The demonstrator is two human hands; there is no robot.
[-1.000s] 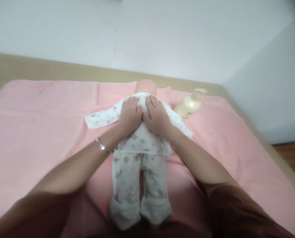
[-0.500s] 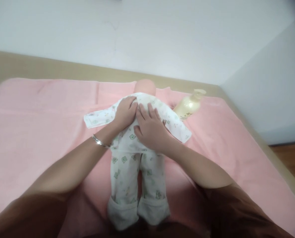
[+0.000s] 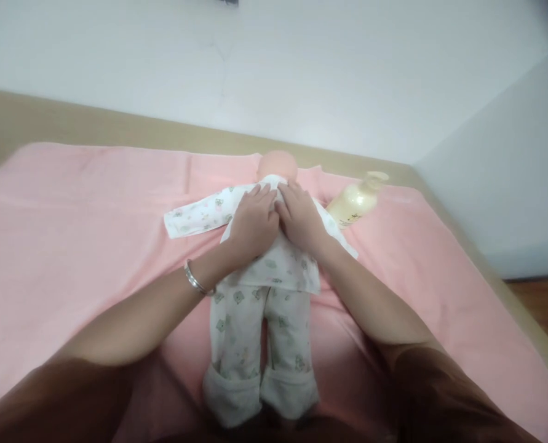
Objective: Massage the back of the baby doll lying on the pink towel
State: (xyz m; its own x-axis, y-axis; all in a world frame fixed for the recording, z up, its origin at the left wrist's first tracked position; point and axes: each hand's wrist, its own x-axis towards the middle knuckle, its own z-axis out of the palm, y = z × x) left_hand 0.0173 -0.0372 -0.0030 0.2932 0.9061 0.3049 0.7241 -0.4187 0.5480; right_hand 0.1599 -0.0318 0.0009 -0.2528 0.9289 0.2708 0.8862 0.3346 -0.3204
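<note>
On pink sheet (image 3: 93, 215): clothed doll (image 3: 276, 278) lying flat

Doll mid-sheet, legs nearest camera. Pump bottle (image 3: 354, 200) just beside it, to R. L hand (image 3: 254, 223) & R hand (image 3: 302, 216) close together, flat on doll's upper body. Silver bangle (image 3: 193, 278), L wrist (image 3: 219, 259).

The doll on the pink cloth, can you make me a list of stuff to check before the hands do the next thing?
1. Left hand resting on the printed shirt: ok.
2. Right hand resting on the shirt too: ok.
3. Left wrist bare: not ok, it wears a silver bracelet.
4. Pump bottle apart from both hands: ok.
5. Pink cloth smooth: not ok, it shows creases.
6. Feet tucked inside the trousers: cannot tell, too dark there.
</note>
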